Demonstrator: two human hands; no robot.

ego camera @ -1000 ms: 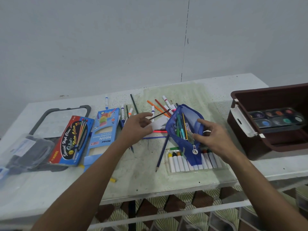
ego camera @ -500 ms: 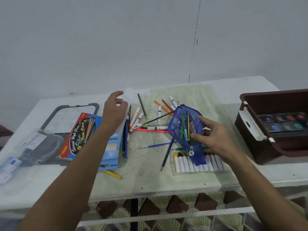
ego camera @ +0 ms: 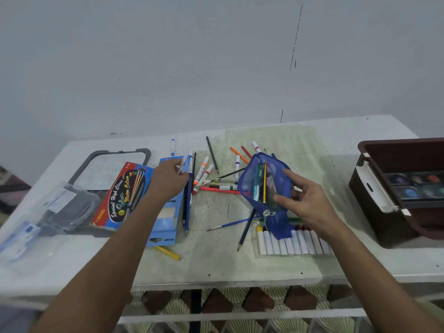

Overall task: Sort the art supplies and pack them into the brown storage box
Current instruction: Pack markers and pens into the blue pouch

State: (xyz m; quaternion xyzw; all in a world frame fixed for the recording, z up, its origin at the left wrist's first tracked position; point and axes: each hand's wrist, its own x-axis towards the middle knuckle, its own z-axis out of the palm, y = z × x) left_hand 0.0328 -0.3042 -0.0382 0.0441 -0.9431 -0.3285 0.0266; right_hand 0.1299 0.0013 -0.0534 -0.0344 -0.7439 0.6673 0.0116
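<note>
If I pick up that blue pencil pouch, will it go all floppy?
Probably floppy: the blue pouch looks like thin mesh and its lower end sags over the marker set. With its top open in the right hand, the pencils inside could slide out if tipped.

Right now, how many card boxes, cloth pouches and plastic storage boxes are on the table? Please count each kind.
Card boxes: 2, the red card box and the blue card box
Cloth pouches: 1, the blue pouch
Plastic storage boxes: 1, the brown storage box
Total: 4
</note>
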